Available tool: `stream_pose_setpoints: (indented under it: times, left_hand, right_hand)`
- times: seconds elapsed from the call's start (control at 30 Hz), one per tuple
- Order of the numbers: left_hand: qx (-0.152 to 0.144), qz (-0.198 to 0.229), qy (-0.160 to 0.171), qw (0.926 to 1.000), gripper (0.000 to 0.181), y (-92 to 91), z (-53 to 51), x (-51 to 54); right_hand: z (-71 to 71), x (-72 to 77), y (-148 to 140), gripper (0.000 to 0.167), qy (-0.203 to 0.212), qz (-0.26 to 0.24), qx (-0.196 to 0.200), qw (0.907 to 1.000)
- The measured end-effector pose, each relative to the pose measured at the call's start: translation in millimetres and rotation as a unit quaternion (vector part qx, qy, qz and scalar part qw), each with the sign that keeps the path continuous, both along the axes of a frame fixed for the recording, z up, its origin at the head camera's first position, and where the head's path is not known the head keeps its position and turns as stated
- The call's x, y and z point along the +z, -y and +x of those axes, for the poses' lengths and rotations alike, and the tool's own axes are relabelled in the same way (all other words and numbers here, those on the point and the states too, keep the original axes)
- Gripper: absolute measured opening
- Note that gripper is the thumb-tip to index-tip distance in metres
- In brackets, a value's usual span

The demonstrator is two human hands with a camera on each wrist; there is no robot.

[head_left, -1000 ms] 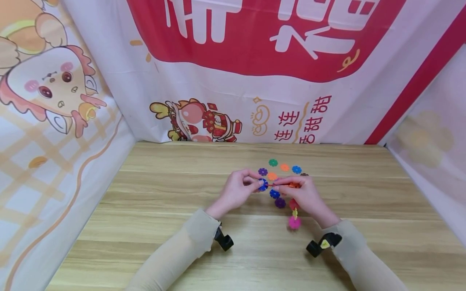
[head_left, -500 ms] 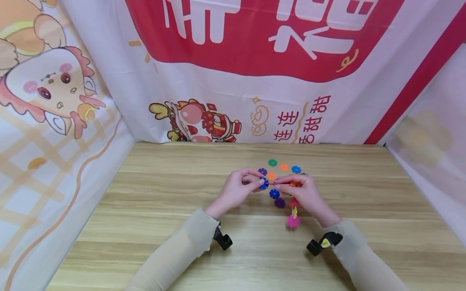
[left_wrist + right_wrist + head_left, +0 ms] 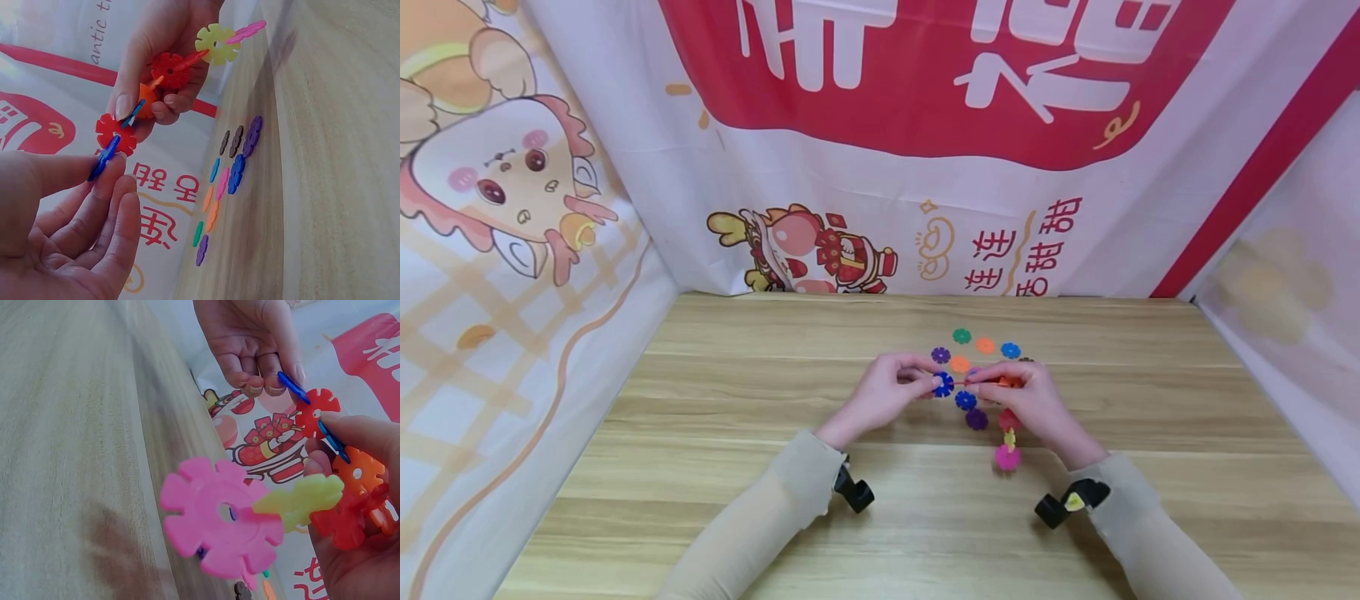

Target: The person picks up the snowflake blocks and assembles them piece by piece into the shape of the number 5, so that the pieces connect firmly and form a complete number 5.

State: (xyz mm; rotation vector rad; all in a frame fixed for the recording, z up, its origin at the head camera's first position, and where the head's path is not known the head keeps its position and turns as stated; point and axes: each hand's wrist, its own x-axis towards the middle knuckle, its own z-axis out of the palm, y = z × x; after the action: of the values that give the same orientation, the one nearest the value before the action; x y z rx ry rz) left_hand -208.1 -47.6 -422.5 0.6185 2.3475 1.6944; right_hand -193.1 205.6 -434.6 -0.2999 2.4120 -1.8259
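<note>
My left hand (image 3: 880, 398) pinches a blue snowflake disc (image 3: 104, 161) between thumb and finger. That disc sits edge-on against a red snowflake disc (image 3: 107, 127), apparently in one of its slots. On the red disc's other side is a teal disc (image 3: 334, 442), pinched by my right hand (image 3: 1030, 404). From there a linked chain runs through the right hand: an orange disc (image 3: 359, 472), red discs (image 3: 340, 525), a yellow disc (image 3: 212, 55) and a pink disc (image 3: 187, 515). The pink end hangs below the right palm. Fingers hide part of the chain.
Loose snowflake discs lie on the wooden table (image 3: 760, 517) around the hands: green (image 3: 962, 336), orange (image 3: 985, 345), light blue (image 3: 1011, 351), purple (image 3: 977, 419) and dark blue (image 3: 966, 401) among them. A printed cloth (image 3: 850, 179) rises behind the table.
Both hands keep their grip on the chain and shift only slightly; the blue disc rises a little, then dips. The pink end sways a little. Loose discs stay in place.
</note>
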Motion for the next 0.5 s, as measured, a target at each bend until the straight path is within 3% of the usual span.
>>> stream_pose_setpoints:
  times: [0.5]
  left_hand:
    - [-0.009,-0.001,0.003,1.0,0.017,-0.5,0.7,-0.6]
  right_hand:
    - [1.4,2.5,0.5,0.021,0.001,0.014,0.004,0.9999]
